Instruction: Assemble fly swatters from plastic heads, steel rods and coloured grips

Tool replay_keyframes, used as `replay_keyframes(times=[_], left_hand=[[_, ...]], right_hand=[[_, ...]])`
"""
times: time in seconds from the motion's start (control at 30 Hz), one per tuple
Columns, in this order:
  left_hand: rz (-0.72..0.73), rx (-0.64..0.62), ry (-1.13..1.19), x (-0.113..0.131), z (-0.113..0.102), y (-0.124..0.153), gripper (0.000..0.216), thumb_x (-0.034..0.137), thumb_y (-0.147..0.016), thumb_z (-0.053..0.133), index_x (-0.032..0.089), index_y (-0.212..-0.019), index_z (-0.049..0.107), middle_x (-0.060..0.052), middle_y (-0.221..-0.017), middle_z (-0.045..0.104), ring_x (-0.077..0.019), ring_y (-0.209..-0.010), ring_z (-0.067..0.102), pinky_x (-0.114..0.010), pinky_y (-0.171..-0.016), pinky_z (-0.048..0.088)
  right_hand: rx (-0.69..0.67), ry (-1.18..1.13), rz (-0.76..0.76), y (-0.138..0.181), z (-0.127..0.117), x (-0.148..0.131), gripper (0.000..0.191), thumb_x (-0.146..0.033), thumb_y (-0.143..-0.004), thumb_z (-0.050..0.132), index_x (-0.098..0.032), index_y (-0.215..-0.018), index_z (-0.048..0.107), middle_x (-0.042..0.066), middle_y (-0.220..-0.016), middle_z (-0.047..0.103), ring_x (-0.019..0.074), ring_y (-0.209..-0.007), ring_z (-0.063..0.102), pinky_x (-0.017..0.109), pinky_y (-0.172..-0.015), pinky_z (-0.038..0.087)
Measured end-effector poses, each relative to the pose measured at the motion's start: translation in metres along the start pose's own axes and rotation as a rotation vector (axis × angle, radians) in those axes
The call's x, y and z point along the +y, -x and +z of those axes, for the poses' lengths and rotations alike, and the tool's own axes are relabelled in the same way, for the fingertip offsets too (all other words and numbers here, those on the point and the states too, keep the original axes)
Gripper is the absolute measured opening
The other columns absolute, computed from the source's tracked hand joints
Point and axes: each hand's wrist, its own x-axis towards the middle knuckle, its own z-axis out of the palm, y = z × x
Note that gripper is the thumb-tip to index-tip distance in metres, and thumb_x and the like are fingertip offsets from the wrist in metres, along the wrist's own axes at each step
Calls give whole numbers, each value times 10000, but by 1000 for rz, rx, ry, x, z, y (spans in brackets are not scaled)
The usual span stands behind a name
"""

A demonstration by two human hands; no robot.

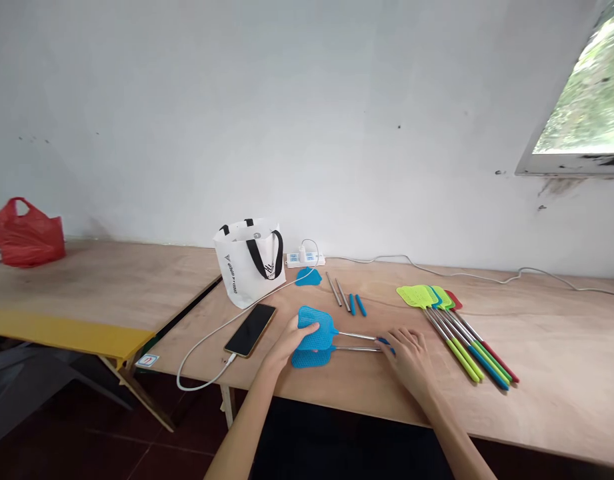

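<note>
My left hand (pixel 287 343) grips the head of a blue fly swatter (pixel 318 332), thumb lying over its mesh. A second blue fly swatter (pixel 311 359) lies just in front of it, partly overlapped, its metal rod running alongside the first. At the right end of these rods, my right hand (pixel 407 350) has its fingers closed on the blue handle (pixel 384 341); the rest of both handles is hidden under it. Farther back lie a loose blue swatter head (pixel 308 276), two metal rods (pixel 333 289) and two blue handle grips (pixel 361 305).
Several assembled swatters (pixel 459 340) in green, blue and red lie fanned at the right. At left are a phone (pixel 251 330) on a white cable (pixel 187 363) and a white tote bag (pixel 247 273). A power strip (pixel 293 260) stands against the wall.
</note>
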Motion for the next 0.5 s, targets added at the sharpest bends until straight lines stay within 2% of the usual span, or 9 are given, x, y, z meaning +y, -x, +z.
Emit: replay_keyframes(times=[0.1, 0.2, 0.33, 0.4, 0.5], left_hand=[[-13, -3, -61, -12, -5, -7, 526, 498, -806, 756, 197, -1200, 580, -130, -1138, 707, -295, -944, 710, -385, -672, 602], [119, 69, -199, -26, -15, -17, 536, 411, -818, 733, 186, -1250, 510, -113, -1174, 671, -256, -1003, 681, -381, -812, 585], [240, 91, -367, -39, -27, -27, 713, 238, -767, 727, 210, -1410, 419, -108, -1336, 600, -250, -1206, 594, -390, -1014, 496], [305, 126, -481, -42, -30, -29, 724, 228, -766, 730, 220, -1429, 439, -111, -1404, 558, -271, -1281, 541, -406, -1071, 449], [388, 174, -704, -45, -29, -28, 590, 296, -817, 720, 225, -1371, 531, -111, -1389, 572, -302, -1303, 510, -447, -1112, 402]], right_hand=[[11, 58, 32, 4, 7, 9, 290, -366, -1043, 434, -248, -1023, 699, 65, -1033, 725, 228, -987, 610, 436, -988, 347], [-38, 74, 119, 7, 10, 17, 306, -350, -1036, 405, -257, -1071, 694, 68, -1091, 721, 239, -1016, 625, 440, -972, 383], [-155, 30, 236, 12, 8, 35, 338, -362, -1026, 386, -250, -1117, 692, 76, -1144, 718, 262, -1054, 656, 416, -889, 446], [-188, -1, 262, 14, 8, 46, 352, -379, -1020, 385, -246, -1112, 698, 79, -1138, 721, 271, -1059, 664, 415, -881, 461], [-187, -39, 247, 16, 10, 59, 378, -380, -1017, 361, -248, -1088, 709, 78, -1121, 723, 267, -1060, 661, 421, -924, 464]])
